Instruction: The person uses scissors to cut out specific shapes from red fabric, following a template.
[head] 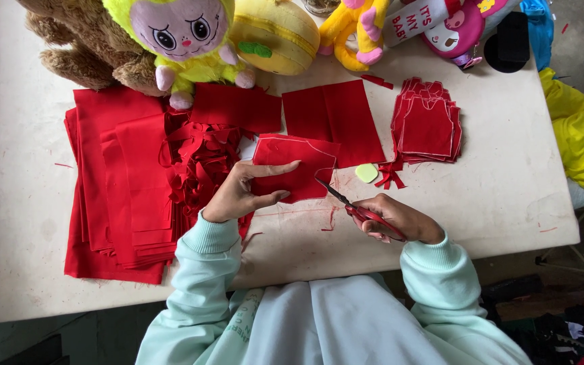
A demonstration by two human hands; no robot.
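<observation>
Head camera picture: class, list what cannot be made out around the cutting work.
- Scissors: handles hidden inside the right hand.
- Red fabric piece: part covered by the left hand fingers.
- Brown plush toy: cut off by the top edge.

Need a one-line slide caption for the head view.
Left hand steadies a chalk-marked red fabric piece while right hand cuts it with red-handled scissors.

Mint-green sweatshirt, ribbed cuffs, dark lettering on chest; pale grey-white lap covering.
</observation>
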